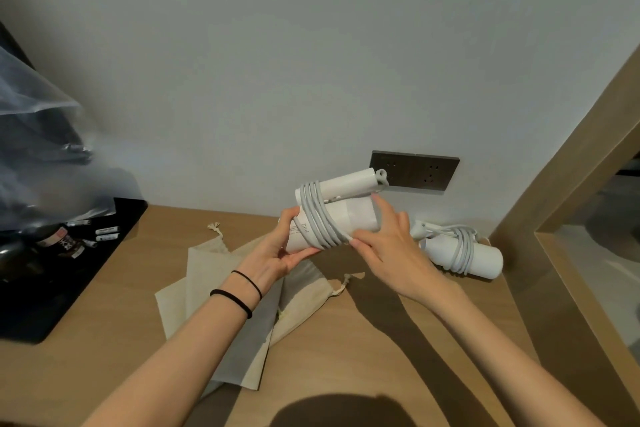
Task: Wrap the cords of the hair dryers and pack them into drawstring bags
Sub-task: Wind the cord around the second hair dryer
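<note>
I hold a white folded hair dryer above the wooden desk, its grey cord wound several times around barrel and handle. My left hand grips the dryer's left end from below. My right hand pinches the cord's end against the barrel's underside. A second white hair dryer, its cord wrapped around it, lies on the desk to the right by the wall. Beige drawstring bags lie flat on the desk beneath my hands.
A dark wall socket plate sits just behind the held dryer. At the left, a black tray carries small bottles and a clear plastic bag. A wooden frame borders the desk on the right.
</note>
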Demonstrator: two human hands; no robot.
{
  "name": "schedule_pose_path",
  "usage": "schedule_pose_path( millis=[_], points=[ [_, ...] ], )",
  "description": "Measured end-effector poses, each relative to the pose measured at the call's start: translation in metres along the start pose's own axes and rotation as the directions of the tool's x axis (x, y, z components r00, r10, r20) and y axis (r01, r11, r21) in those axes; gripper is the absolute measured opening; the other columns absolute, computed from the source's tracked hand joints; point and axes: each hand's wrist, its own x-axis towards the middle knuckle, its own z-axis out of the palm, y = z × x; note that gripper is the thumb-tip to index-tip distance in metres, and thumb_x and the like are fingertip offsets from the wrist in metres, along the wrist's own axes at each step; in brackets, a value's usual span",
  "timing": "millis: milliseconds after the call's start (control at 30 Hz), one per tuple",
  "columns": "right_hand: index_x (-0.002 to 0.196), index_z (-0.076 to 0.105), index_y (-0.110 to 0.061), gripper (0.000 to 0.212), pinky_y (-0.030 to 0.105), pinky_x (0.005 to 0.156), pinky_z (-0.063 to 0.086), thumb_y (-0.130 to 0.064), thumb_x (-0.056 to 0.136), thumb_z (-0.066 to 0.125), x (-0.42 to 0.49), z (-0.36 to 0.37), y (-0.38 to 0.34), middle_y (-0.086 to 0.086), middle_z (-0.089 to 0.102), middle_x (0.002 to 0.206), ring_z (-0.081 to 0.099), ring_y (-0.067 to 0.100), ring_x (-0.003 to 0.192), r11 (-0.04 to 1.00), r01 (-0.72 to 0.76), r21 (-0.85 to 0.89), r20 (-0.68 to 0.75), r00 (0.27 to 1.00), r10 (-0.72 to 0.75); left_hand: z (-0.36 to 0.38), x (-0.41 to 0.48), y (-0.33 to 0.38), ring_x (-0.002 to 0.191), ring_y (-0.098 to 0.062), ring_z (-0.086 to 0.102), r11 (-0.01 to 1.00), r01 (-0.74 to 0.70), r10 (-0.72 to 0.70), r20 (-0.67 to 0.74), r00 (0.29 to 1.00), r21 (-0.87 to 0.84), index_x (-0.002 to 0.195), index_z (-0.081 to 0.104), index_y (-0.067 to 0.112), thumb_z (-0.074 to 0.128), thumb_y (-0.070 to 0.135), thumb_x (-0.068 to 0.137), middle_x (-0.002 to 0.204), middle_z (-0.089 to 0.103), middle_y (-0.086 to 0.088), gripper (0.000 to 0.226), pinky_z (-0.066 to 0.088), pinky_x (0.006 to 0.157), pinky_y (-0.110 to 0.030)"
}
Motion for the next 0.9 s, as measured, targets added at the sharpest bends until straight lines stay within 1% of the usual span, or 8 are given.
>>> schedule_pose_path(
  millis=[67, 167, 233, 333, 467, 633, 733, 900],
  points=[
    [0.085, 0.062, -0.038, 0.026, 0.041, 0.102, 0.036, -0.043, 0.098, 0.040, 0.000, 0.012, 0.007, -0.004, 0.036, 0.134, 0.032, 0.017, 0.121, 0.969, -0.073, 0.236, 0.159, 0.987, 0.036, -0.009, 0.006, -0.006, 0.103, -0.036, 0.064, 0.999, 0.035, -0.035, -0.010, 0.999, -0.018, 0.099, 0.059, 0.002, 0.075, 0.021, 0.077, 0.097, 0.065, -0.021, 0.034, 0.051, 0.059, -0.056],
    [0.081, 0.063, -0.029, 0.030, 0.031, 0.078, 0.043, -0.035, 0.099, 0.040, -0.003, 0.032, 0.009, -0.003, 0.060, 0.089, 0.052, 0.007, 0.087, 0.924, -0.059, 0.377, 0.200, 0.980, -0.019, -0.020, 0.014, -0.018, 0.101, -0.035, 0.062, 0.997, 0.080, -0.080, -0.007, 0.997, 0.012, 0.097, 0.060, 0.001, 0.072, 0.024, 0.081, 0.091, 0.065, -0.020, 0.030, 0.052, 0.056, -0.052],
    [0.079, 0.063, -0.022, 0.031, 0.032, 0.070, 0.043, -0.029, 0.100, 0.040, -0.005, 0.046, 0.009, 0.001, 0.063, 0.079, 0.056, 0.012, 0.075, 0.906, -0.076, 0.416, 0.224, 0.974, -0.021, -0.027, 0.021, -0.027, 0.091, -0.033, 0.062, 0.992, 0.120, -0.119, -0.009, 0.993, 0.028, 0.088, 0.061, 0.001, 0.069, 0.026, 0.083, 0.081, 0.066, -0.019, 0.027, 0.051, 0.056, -0.050],
    [0.079, 0.062, -0.022, 0.032, 0.033, 0.079, 0.047, -0.030, 0.099, 0.040, -0.011, 0.064, 0.011, -0.004, 0.066, 0.081, 0.059, 0.011, 0.080, 0.870, -0.155, 0.468, 0.306, 0.952, 0.004, -0.038, 0.034, -0.038, 0.082, -0.032, 0.063, 0.986, 0.140, -0.135, -0.063, 0.989, 0.089, 0.092, 0.060, 0.002, 0.068, 0.031, 0.083, 0.084, 0.064, -0.019, 0.030, 0.054, 0.053, -0.045],
    [0.077, 0.063, -0.021, 0.033, 0.025, 0.075, 0.041, -0.028, 0.099, 0.040, -0.015, 0.086, 0.019, -0.020, 0.058, 0.070, 0.051, -0.001, 0.072, 0.850, -0.248, 0.464, 0.386, 0.921, 0.058, -0.052, 0.047, -0.054, 0.072, -0.031, 0.065, 0.971, 0.187, -0.175, -0.087, 0.981, 0.151, 0.097, 0.059, 0.003, 0.065, 0.035, 0.085, 0.083, 0.063, -0.020, 0.035, 0.054, 0.039, -0.036],
    [0.071, 0.062, -0.026, 0.034, 0.035, 0.089, 0.045, -0.027, 0.098, 0.042, -0.008, 0.105, 0.031, -0.004, 0.061, 0.083, 0.058, 0.019, 0.087, 0.815, -0.337, 0.472, 0.441, 0.890, 0.113, -0.072, 0.069, -0.072, 0.072, -0.027, 0.072, 0.954, 0.133, -0.107, -0.109, 0.988, 0.268, 0.120, 0.060, 0.008, 0.070, 0.056, 0.075, 0.095, 0.068, -0.017, 0.067, 0.056, 0.046, -0.029],
    [0.069, 0.060, -0.026, 0.034, 0.032, 0.087, 0.043, -0.028, 0.097, 0.041, -0.005, 0.105, 0.036, -0.009, 0.056, 0.079, 0.053, 0.011, 0.081, 0.785, -0.378, 0.491, 0.459, 0.878, 0.136, -0.076, 0.072, -0.075, 0.076, -0.029, 0.073, 0.842, 0.061, 0.017, -0.140, 0.990, 0.536, 0.120, 0.055, 0.023, 0.053, 0.075, 0.075, 0.104, 0.068, -0.015, 0.068, 0.056, 0.054, -0.030],
    [0.068, 0.061, -0.029, 0.037, 0.031, 0.080, 0.042, -0.032, 0.097, 0.039, 0.001, 0.104, 0.042, -0.007, 0.056, 0.076, 0.050, 0.010, 0.077, 0.789, -0.385, 0.478, 0.468, 0.872, 0.143, -0.077, 0.069, -0.072, 0.062, -0.029, 0.071, 0.582, 0.027, 0.141, -0.134, 0.981, 0.813, 0.114, 0.051, 0.025, 0.023, 0.076, 0.086, 0.097, 0.065, -0.011, 0.064, 0.054, 0.050, -0.029]
  ],
)
